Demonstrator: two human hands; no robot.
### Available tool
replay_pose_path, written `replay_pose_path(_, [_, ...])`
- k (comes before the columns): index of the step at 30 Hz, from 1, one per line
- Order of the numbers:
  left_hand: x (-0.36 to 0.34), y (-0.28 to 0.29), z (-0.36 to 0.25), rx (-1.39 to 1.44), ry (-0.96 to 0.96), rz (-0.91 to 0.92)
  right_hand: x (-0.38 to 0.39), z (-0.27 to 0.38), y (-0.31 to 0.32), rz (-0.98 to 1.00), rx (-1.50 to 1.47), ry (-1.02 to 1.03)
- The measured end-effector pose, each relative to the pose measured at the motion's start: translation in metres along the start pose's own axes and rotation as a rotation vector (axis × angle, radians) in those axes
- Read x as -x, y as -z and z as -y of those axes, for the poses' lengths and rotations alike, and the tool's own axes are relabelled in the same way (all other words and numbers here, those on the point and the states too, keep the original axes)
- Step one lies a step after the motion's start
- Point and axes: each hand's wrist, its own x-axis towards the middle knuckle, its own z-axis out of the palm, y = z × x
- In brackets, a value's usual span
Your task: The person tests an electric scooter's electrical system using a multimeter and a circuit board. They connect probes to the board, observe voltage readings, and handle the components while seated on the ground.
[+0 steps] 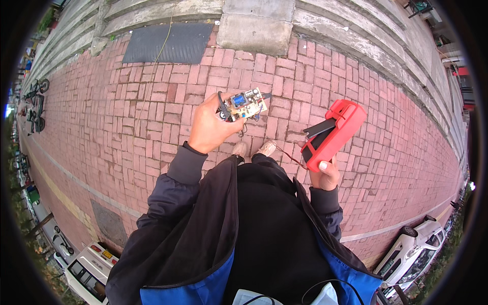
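My left hand (pixel 207 127) is closed around one end of a small circuit board (pixel 250 104), thumb below and fingers above. The board is tan, carries a blue-wrapped transformer (pixel 239 100) and several small parts, and has a black piece at its far end. Thin dark wires dangle beneath it. To the right, my right hand (pixel 325 177) grips the lower end of a multimeter (pixel 333 133) in a red case, thumb on the near edge. Its black stand (pixel 320 129) sticks out at an angle. A thin dark lead (pixel 291 157) runs beside it. The two held things are apart.
I stand on red brick paving (pixel 168 101). Ahead are concrete steps (pixel 345 30), a concrete ramp (pixel 254 30) and a black ribbed mat (pixel 168 44) with a thin cable across it. White cars (pixel 414 249) are parked behind, bikes (pixel 35 107) at the far left.
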Motion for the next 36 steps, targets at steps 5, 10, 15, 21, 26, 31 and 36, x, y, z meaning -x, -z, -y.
replay_pose_path(5, [0.0,-0.002,0.005,0.067,0.064,0.008,-0.001,-0.001,0.002,-0.003,0.008,0.013])
replay_pose_path(10, [0.002,-0.001,0.007,0.032,0.043,-0.006,-0.001,0.0,0.001,0.004,0.006,0.002])
replay_pose_path(15, [0.003,0.0,0.004,0.044,0.008,0.016,0.0,0.0,-0.004,0.007,0.009,0.038])
replay_pose_path(21, [0.004,-0.002,0.004,0.02,-0.069,0.015,0.003,0.001,-0.004,0.019,0.019,0.023])
replay_pose_path(26, [0.007,-0.001,0.004,0.004,-0.106,0.019,0.003,-0.002,-0.004,0.026,0.031,0.059])
replay_pose_path(31, [0.005,-0.001,-0.002,-0.045,-0.173,0.007,0.002,0.0,-0.002,0.015,0.05,0.027])
replay_pose_path(36, [0.005,-0.001,-0.006,-0.055,-0.131,0.028,0.005,0.0,-0.001,0.006,0.043,-0.003])
